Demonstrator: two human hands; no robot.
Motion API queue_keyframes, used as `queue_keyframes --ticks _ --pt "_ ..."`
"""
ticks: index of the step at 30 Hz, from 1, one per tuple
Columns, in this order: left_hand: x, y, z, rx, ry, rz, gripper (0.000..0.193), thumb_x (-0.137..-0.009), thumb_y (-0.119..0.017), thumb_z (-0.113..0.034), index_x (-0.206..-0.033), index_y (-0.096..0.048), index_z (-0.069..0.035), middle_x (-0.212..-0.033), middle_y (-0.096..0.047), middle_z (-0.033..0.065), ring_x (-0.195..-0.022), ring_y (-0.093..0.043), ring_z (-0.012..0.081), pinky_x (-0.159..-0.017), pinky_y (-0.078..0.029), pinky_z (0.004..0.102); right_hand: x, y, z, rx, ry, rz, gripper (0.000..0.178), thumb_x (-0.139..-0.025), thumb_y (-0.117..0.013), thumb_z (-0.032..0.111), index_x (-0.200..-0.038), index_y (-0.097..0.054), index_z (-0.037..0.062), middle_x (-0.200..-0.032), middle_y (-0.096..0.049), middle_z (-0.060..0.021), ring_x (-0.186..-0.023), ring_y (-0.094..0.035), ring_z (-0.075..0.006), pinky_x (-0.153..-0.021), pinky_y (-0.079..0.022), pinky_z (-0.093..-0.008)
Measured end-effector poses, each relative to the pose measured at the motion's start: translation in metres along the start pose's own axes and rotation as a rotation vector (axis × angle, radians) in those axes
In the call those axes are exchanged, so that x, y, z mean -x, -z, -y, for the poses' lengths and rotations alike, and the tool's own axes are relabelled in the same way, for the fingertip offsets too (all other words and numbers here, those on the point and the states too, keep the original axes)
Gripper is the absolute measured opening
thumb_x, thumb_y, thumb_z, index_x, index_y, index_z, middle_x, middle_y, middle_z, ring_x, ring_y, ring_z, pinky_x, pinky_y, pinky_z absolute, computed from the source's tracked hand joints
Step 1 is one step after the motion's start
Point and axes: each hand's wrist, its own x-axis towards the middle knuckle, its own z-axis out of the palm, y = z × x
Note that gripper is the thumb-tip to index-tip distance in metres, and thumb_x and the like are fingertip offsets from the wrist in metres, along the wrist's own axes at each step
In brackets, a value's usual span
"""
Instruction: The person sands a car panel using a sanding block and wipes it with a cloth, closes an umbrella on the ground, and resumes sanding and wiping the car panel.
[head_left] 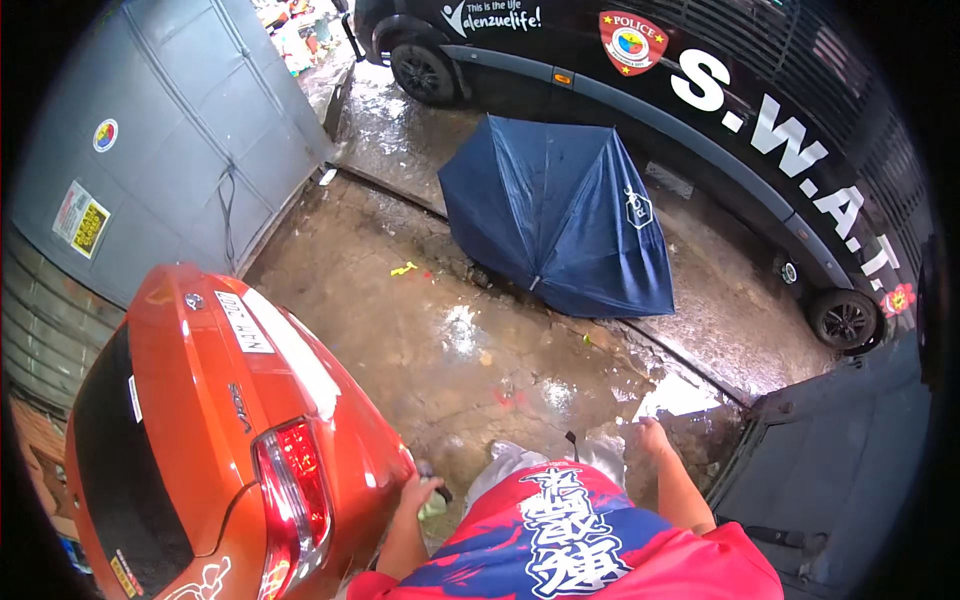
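My left hand is at the rear corner of an orange car, low on my left side. Its fingers are curled around something small with a dark part and a pale greenish part, too blurred to name. My right hand is held out to the right over the wet ground, fingers curled in. Whether anything is in it I cannot make out. Ahead of me a dark blue umbrella lies spread on the ground, its top and tip facing toward me.
A long black vehicle stands across the far side. Grey metal gate panels rise on the left and right. A metal track crosses the wet concrete beneath the umbrella. A yellow scrap lies on the concrete.
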Motion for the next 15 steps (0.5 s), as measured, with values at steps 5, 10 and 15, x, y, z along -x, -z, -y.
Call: queue_keyframes --ticks 5,10,15 --pt "-0.030 0.039 -0.101 -0.101 -0.043 -0.109 0.070 -0.070 -0.079 -0.052 -0.114 -0.065 0.001 -0.111 -0.068 0.0250 -0.106 -0.066 0.0354 -0.090 -0.050 0.0430 0.012 0.010 0.062 0.426 -0.195 0.247 0.034 -0.084 -0.067 0.035 -0.090 -0.076 0.0022 -0.096 -0.073 -0.0209 -0.094 -0.069 -0.0377 -0.084 -0.054 -0.0462" --pt "-0.064 0.014 -0.072 0.022 -0.050 -0.094 0.065 -0.069 -0.080 -0.051 -0.108 -0.067 0.000 -0.108 -0.070 0.0238 -0.104 -0.066 0.0366 -0.089 -0.050 0.0437 -0.015 -0.009 -0.010 1.036 0.248 0.622 0.034 -0.078 -0.069 0.035 -0.094 -0.075 0.0053 -0.098 -0.073 -0.0195 -0.095 -0.070 -0.0353 -0.081 -0.055 -0.0463" --pt "0.018 -0.028 -0.031 0.063 0.279 0.071 0.074 -0.071 -0.076 -0.052 -0.121 -0.061 0.001 -0.113 -0.067 0.0249 -0.110 -0.064 0.0371 -0.092 -0.049 0.0441 -0.074 -0.034 0.079 0.808 0.005 0.685 0.039 -0.088 -0.061 0.037 -0.103 -0.074 0.0024 -0.103 -0.071 -0.0233 -0.093 -0.069 -0.0384 -0.086 -0.055 -0.0468"
